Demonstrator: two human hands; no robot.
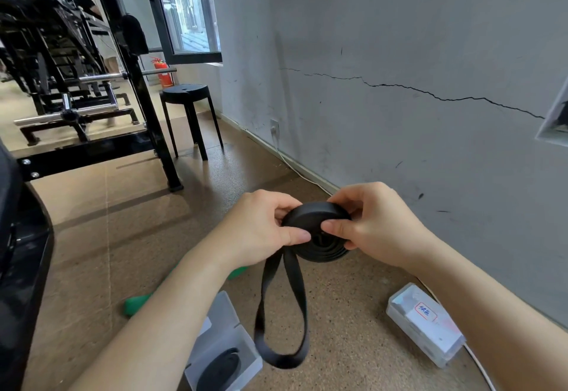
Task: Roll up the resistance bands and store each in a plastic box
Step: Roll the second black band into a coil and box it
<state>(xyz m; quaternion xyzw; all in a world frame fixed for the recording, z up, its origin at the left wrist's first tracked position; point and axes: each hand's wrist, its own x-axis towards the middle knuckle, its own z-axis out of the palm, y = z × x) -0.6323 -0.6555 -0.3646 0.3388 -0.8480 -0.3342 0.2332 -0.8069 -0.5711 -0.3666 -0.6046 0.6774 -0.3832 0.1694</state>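
Note:
A black resistance band is mostly wound into a flat coil held in mid-air. My left hand pinches the coil's left side and my right hand grips its right side, thumb pressed on the face. A loose loop of the band hangs down from the coil. Below on the floor, an open clear plastic box holds another coiled black band. A closed clear plastic box with a red-framed label lies to the right by the wall. A green band lies on the floor, partly hidden by my left forearm.
Brown speckled floor all around. A grey cracked wall runs along the right, with a white cable at its base. A black stool and black gym machine frame stand ahead left. A dark padded bench edge is at far left.

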